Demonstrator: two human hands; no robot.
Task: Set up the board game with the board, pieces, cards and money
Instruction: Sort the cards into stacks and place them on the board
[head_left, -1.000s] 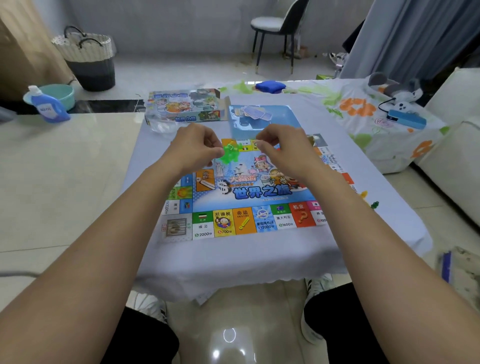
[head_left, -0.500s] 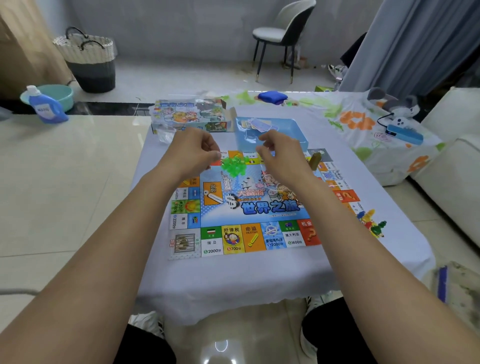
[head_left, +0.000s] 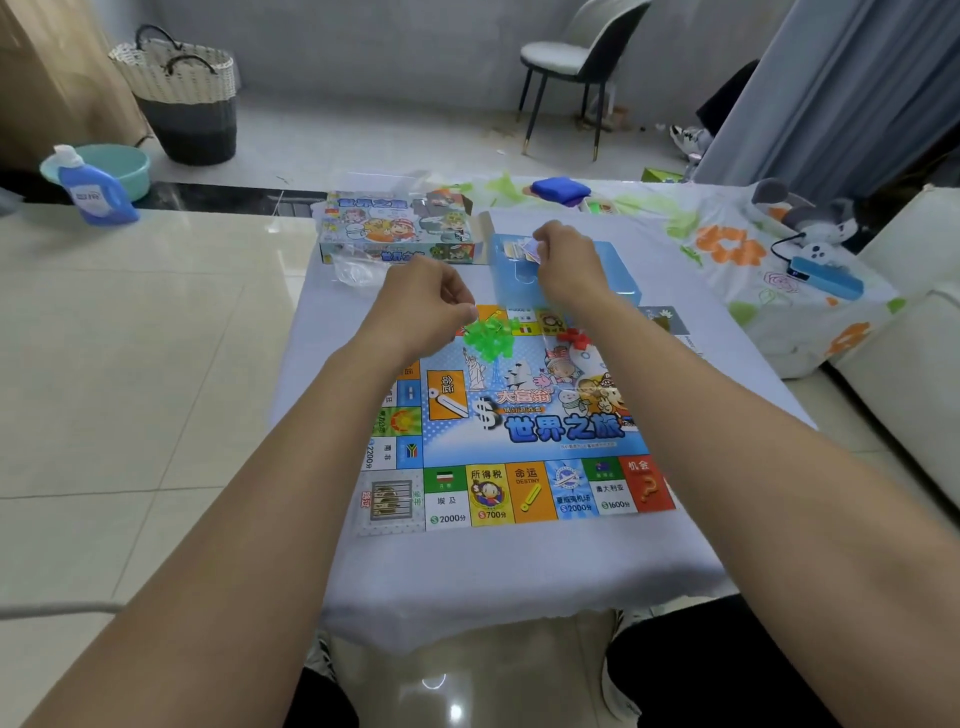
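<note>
Board (head_left: 519, 426): flat on the cloth-covered bench (head_left: 498, 571), below and nearer than both grips. Legible print: centre title "大富翁 世界之旅"; near edge squares "埃及 2000分", "所得税 700分", "命运 DESTINY", "2000分", "1600分", "机会".
Left hand (head_left: 423, 306): fingers curled, grip pinched on a clear bag of green pieces (head_left: 491, 336), which hangs just under the fingertips over the board's far edge.
Right hand (head_left: 563, 265): reaches into the blue tray (head_left: 621, 283) beyond the board; fingers curled at the cards (head_left: 519, 250) there; whether the grip holds one cannot be told.
Red piece (head_left: 574, 340): on the board, just below the right wrist.
Box (head_left: 397, 228): beyond the left grip, lid title "世界之旅".
Crumpled clear plastic (head_left: 358, 270): left of the left grip.
</note>
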